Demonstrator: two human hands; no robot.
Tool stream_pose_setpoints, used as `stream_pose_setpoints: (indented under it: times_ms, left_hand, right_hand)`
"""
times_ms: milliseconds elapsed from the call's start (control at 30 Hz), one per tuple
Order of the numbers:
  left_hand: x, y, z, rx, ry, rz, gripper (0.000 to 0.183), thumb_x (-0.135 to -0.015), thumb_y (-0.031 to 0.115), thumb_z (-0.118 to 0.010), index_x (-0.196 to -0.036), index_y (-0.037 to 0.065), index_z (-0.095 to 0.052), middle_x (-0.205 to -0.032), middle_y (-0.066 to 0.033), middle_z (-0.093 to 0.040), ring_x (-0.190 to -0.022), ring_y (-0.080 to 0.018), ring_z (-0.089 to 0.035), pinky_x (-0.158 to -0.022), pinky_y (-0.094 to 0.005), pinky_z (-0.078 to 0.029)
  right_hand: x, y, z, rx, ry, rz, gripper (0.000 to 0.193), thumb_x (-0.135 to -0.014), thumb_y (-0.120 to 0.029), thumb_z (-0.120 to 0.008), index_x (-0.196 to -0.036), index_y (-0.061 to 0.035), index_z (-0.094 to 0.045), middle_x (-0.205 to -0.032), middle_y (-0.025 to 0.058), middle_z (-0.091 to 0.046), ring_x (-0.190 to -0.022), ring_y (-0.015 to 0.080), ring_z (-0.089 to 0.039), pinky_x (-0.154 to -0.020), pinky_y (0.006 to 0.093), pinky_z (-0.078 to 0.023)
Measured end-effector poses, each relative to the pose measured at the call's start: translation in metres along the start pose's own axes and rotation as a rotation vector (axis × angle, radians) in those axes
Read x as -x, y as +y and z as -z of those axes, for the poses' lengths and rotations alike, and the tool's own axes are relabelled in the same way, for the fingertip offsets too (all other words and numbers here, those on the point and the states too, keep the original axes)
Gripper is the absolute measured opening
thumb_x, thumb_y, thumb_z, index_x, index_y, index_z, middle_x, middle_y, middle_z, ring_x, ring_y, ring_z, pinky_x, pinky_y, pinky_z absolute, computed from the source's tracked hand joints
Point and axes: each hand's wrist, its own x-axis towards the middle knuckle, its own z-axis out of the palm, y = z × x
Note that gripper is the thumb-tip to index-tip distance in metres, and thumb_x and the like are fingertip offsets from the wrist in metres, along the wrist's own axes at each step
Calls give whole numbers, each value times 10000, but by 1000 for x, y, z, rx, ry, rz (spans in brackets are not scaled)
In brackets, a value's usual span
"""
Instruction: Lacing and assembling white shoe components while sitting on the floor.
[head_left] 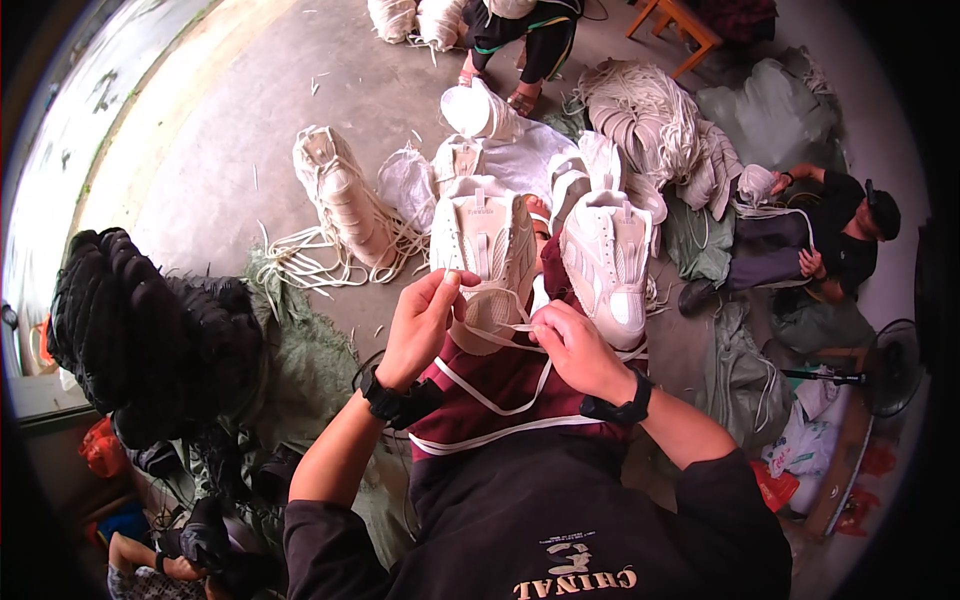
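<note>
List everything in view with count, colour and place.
Pale shoes: two, off-white, just beyond the hands
White lace: count unclear, white, between the hands
Laced stack: one, off-white, floor, left of shoes
Laced heap: one, cream, upper right
Shoe-like pile: one, black, far left
Sacks: several, green, left and right
Stool: one, orange-brown, top right
Fan: one, dark, far right
Other people: three, mixed clothing, top, right, lower left
Wristbands: two, black, wrists
Left hand: one, bare, pinching lace
Right hand: one, bare, pinching lace
</note>
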Motion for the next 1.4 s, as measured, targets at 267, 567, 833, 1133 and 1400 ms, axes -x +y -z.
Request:
stream_pose_setpoints:
  times_ms: [267, 567, 833, 1133, 1400]
  left_hand:
    - [5, 1, -1, -67, -181, 120, 354, -1031, 277, -449, -1007, -11, -652, -652, 57, -464, -603, -24, -403, -537, -193, -311]
    - [-6, 0, -5, 62, -7, 66, 317, -1034, 238, -445, -983, -3, -644, -679, 43, -508, -621, -24, -434, -562, -191, -338]
    - [-27, -23, -26, -154, 39, -66, 301, -1020, 231, -468, -917, -1, -630, -711, 17, -559, -651, -50, -485, -599, -209, -379]
    - [-33, -14, -44, -275, 63, -57, 252, -993, 214, -528, -895, 5, -628, -710, 32, -562, -649, -39, -485, -593, -204, -375]
    - [-34, -14, -55, -253, 52, -54, 235, -987, 209, -539, -907, 5, -624, -705, 39, -547, -640, -35, -469, -581, -201, -366]
  right_hand:
    - [14, -13, 22, -39, -494, 23, 186, -939, -153, -500, -893, 18, -558, -841, 160, -588, -800, 333, -590, -724, 398, -465]
    - [4, -8, 37, -187, -201, -121, 166, -968, -107, -499, -943, 24, -596, -824, 56, -609, -727, 106, -571, -678, 259, -461]
    - [-21, 3, 38, -49, 63, -80, 188, -936, -156, -577, -899, 21, -630, -641, 85, -590, -560, 158, -534, -550, 325, -419]
    - [-26, 16, 43, -84, 131, -31, 177, -920, -152, -590, -886, 13, -643, -651, 142, -595, -564, 232, -579, -551, 349, -440]
    - [-25, 24, 47, -56, 138, -27, 194, -916, -185, -601, -878, 0, -646, -691, 159, -626, -590, 285, -603, -559, 368, -450]
